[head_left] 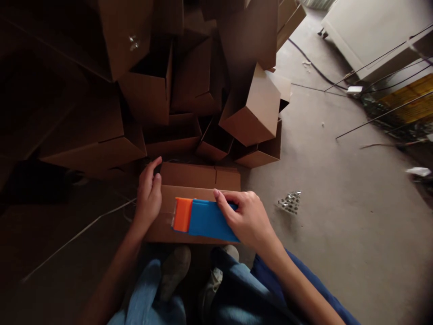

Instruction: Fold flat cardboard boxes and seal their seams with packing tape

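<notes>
A cardboard box (199,193) lies on the floor in front of my feet, with a flap raised along its far side. My right hand (248,216) is wrapped around a blue and orange packing tape dispenser (213,220). The dispenser's orange end points left, over the top of the box. Clear film shows faintly beside that end. At the box's left end is my left hand (149,189), its fingers stretched out and nothing in its grasp. Whether its palm presses on the box side I cannot tell.
Many open cardboard boxes (250,106) are heaped beyond the box, up to the left. A pale string (84,228) trails at left. Right of the box, a silvery dotted scrap (290,202) lies on the concrete floor (345,203). A white cabinet (379,31) and thin rods stand farther right.
</notes>
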Available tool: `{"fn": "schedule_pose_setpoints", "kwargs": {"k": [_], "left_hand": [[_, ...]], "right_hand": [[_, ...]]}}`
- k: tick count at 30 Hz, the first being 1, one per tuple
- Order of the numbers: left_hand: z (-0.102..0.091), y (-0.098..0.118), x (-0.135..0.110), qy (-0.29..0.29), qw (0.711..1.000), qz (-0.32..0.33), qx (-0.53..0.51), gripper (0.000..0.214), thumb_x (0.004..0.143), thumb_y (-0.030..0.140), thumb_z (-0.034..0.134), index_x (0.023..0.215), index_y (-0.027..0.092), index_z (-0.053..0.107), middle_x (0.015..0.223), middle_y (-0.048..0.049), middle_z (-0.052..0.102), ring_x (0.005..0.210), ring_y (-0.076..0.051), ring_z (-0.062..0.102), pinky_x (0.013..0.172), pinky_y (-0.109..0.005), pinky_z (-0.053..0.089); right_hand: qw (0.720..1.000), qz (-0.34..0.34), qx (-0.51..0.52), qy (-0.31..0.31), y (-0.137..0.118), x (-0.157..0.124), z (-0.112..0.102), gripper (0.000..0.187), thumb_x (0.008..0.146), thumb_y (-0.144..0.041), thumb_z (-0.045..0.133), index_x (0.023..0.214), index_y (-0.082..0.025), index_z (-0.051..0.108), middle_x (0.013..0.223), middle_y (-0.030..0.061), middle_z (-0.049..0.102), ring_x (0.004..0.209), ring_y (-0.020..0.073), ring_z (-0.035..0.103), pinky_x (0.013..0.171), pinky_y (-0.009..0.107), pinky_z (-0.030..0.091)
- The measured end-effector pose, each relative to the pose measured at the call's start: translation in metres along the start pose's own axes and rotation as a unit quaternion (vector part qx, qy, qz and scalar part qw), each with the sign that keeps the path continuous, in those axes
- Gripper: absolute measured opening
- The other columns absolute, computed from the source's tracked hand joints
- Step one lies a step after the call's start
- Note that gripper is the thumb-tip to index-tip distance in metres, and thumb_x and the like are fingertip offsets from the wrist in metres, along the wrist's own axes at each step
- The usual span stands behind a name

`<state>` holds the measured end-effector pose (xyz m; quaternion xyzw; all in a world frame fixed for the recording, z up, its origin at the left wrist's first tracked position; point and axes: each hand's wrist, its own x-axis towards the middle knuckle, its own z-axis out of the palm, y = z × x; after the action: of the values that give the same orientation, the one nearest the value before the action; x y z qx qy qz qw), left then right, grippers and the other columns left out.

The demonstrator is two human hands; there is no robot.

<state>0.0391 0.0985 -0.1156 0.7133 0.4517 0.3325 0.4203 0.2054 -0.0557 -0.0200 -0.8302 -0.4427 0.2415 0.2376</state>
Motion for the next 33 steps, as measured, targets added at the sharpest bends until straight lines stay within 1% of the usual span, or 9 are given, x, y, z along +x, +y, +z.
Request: {"fn": "schedule_pose_setpoints", "kwargs": {"k": [5,9,12,14,19,23,27,30,33], "left_hand": [[0.009,-0.01,-0.004,0.035,0.995,0.027,0.084,0.044,0.099,0.031,0.036,0.135,0.021,0.059,0.145,-0.012,0.058,0.141,-0.025,0.046,0.121,-0.046,0.033],[0.013,-0.011,-0.003,0.001,0.986,0.052,0.156,0.047,0.1,0.032,0.032,0.134,0.016,0.06,0.141,-0.0148,0.061,0.14,-0.027,0.047,0.12,-0.048,0.034],[0.014,-0.01,-0.003,-0.03,0.975,0.062,0.21,0.049,0.1,0.033,0.03,0.13,0.012,0.062,0.135,-0.0174,0.065,0.137,-0.031,0.049,0.118,-0.051,0.035],[0.015,-0.008,-0.004,-0.031,0.97,0.073,0.231,0.049,0.101,0.033,0.03,0.128,0.009,0.063,0.134,-0.0193,0.065,0.137,-0.032,0.048,0.118,-0.051,0.035],[0.015,-0.002,-0.006,-0.013,0.967,0.091,0.236,0.045,0.1,0.031,0.032,0.125,0.009,0.063,0.133,-0.02,0.065,0.141,-0.032,0.045,0.118,-0.051,0.035],[0.017,0.0,-0.006,-0.01,0.971,0.089,0.22,0.04,0.098,0.03,0.036,0.122,0.014,0.063,0.132,-0.0181,0.065,0.143,-0.033,0.043,0.117,-0.053,0.035],[0.018,-0.002,-0.005,-0.015,0.975,0.082,0.206,0.037,0.098,0.03,0.036,0.118,0.017,0.065,0.13,-0.0168,0.066,0.142,-0.034,0.043,0.117,-0.056,0.034],[0.017,-0.007,-0.004,-0.028,0.975,0.082,0.205,0.041,0.099,0.032,0.032,0.114,0.015,0.066,0.126,-0.0199,0.067,0.139,-0.035,0.045,0.117,-0.056,0.033],[0.015,-0.011,-0.002,-0.031,0.975,0.084,0.204,0.042,0.1,0.033,0.029,0.111,0.015,0.066,0.124,-0.0198,0.068,0.137,-0.035,0.047,0.117,-0.056,0.032]], "right_hand": [[1.0,-0.007,-0.008,0.0,0.0,-0.001,0.0,0.058,0.099,-0.051,0.042,0.055,-0.02,0.061,0.058,0.003,0.065,0.053,0.0111,0.051,0.057,0.029,0.025],[1.0,0.003,-0.017,-0.016,-0.003,-0.002,0.0,0.055,0.098,-0.053,0.044,0.059,-0.021,0.066,0.061,0.0032,0.068,0.06,0.0135,0.059,0.06,0.027,0.029],[0.999,0.0,-0.026,-0.03,-0.004,-0.004,-0.001,0.055,0.098,-0.054,0.045,0.06,-0.02,0.066,0.06,0.0032,0.067,0.061,0.0144,0.06,0.06,0.027,0.03],[0.999,-0.012,-0.032,-0.034,-0.005,-0.005,-0.002,0.055,0.098,-0.054,0.044,0.061,-0.02,0.066,0.06,0.0035,0.066,0.061,0.0147,0.061,0.06,0.027,0.03],[0.998,-0.035,-0.051,-0.032,-0.004,-0.007,-0.002,0.057,0.098,-0.057,0.043,0.06,-0.019,0.063,0.057,0.004,0.063,0.059,0.0146,0.058,0.061,0.027,0.03],[0.999,-0.036,-0.02,-0.025,0.0,-0.008,-0.004,0.056,0.097,-0.057,0.044,0.062,-0.019,0.067,0.058,0.0032,0.062,0.057,0.0133,0.054,0.06,0.026,0.031],[0.998,-0.051,0.021,-0.037,0.007,-0.009,-0.008,0.057,0.097,-0.057,0.045,0.06,-0.019,0.066,0.056,0.0011,0.059,0.053,0.0108,0.048,0.055,0.026,0.029],[0.997,-0.061,0.023,-0.042,0.009,-0.011,-0.009,0.054,0.097,-0.056,0.048,0.065,-0.018,0.07,0.058,0.001,0.061,0.055,0.0102,0.049,0.056,0.025,0.031],[0.996,-0.068,0.01,-0.051,0.008,-0.012,-0.013,0.053,0.097,-0.056,0.049,0.068,-0.018,0.073,0.06,0.0016,0.063,0.055,0.0098,0.049,0.055,0.024,0.031]]}}
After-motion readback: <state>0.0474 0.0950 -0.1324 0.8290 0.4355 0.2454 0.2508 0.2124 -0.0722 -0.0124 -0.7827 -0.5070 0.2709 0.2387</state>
